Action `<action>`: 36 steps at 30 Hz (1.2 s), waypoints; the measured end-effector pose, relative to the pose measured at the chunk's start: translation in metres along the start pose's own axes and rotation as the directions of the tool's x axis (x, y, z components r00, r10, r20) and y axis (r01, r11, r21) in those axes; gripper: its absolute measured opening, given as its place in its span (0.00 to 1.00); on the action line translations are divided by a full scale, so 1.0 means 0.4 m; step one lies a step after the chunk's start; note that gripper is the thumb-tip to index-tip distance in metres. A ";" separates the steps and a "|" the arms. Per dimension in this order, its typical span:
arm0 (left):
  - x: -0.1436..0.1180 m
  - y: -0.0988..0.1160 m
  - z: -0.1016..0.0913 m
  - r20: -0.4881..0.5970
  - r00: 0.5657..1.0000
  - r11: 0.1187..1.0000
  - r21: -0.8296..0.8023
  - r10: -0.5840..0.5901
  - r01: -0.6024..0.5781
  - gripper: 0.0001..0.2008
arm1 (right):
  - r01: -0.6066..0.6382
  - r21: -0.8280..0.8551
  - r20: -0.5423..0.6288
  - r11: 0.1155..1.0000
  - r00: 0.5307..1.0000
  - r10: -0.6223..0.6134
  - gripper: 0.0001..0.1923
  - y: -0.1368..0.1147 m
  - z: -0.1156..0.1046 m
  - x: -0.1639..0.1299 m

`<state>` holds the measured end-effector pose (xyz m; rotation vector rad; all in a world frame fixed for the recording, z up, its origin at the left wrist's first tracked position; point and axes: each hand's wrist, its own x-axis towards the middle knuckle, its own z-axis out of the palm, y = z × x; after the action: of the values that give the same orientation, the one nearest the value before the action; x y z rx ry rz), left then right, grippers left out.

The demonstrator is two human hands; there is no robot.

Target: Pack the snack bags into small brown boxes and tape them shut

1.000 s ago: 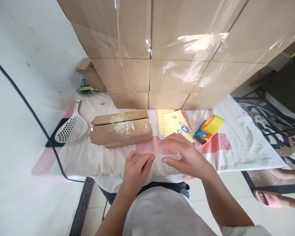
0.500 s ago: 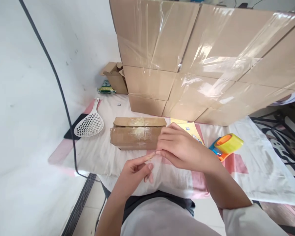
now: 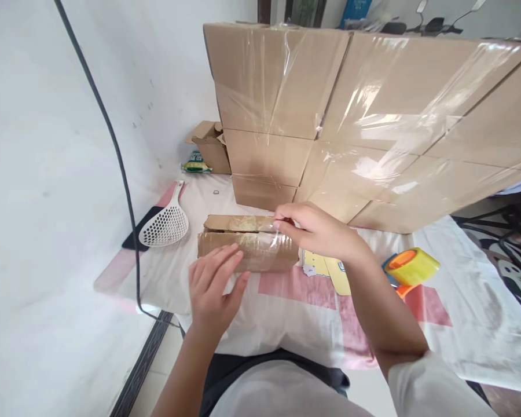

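Note:
A long brown cardboard box (image 3: 260,255), wrapped in clear tape, lies on a white and pink cloth (image 3: 295,313) in front of me. My left hand (image 3: 212,284) rests flat against the box's near side, fingers spread. My right hand (image 3: 316,231) reaches over the box's right end and pinches a strip of clear tape (image 3: 278,237) that runs down onto the box. A tape dispenser (image 3: 410,269) with a yellow roll lies to the right of my right arm. Yellow sticker sheets (image 3: 330,272) lie partly under my right wrist.
A wall of large cardboard cartons (image 3: 364,121) in clear film stands right behind the box. A white slotted scoop (image 3: 165,226) lies at the left. A black cable (image 3: 117,162) runs down the white wall. A small open carton (image 3: 211,147) and a green packet (image 3: 196,165) sit at the back left.
Both hands moved from in front of me up to the box. The right hand carried the tape strip onto the box's right end, and the left hand opened flat against its side.

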<state>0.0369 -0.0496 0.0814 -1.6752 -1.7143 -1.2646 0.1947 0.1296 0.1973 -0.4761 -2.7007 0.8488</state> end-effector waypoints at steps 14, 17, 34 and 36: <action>-0.013 0.021 0.102 0.280 0.960 0.991 0.132 -0.001 -0.037 0.18 | -0.135 -0.383 0.007 0.914 0.989 0.150 0.12 0.120 0.125 0.099; -0.013 0.024 0.103 0.303 0.953 0.988 0.150 -0.015 -0.032 0.20 | -0.242 -0.387 -0.250 0.890 0.956 0.152 0.15 0.123 0.135 0.096; 0.000 0.116 0.160 0.330 0.943 0.989 0.147 -0.049 0.000 0.25 | -0.820 0.125 -0.543 0.559 0.415 0.730 0.13 0.432 0.047 -0.358; -0.012 0.093 0.165 0.322 0.946 0.990 0.140 -0.024 -0.022 0.25 | -0.851 0.058 -0.462 0.522 0.441 0.770 0.15 0.445 0.067 -0.375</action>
<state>0.0917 -0.0033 0.0563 -1.8744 -1.9391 -0.8775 0.3621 0.1960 0.0477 -1.8909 -2.0075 0.5425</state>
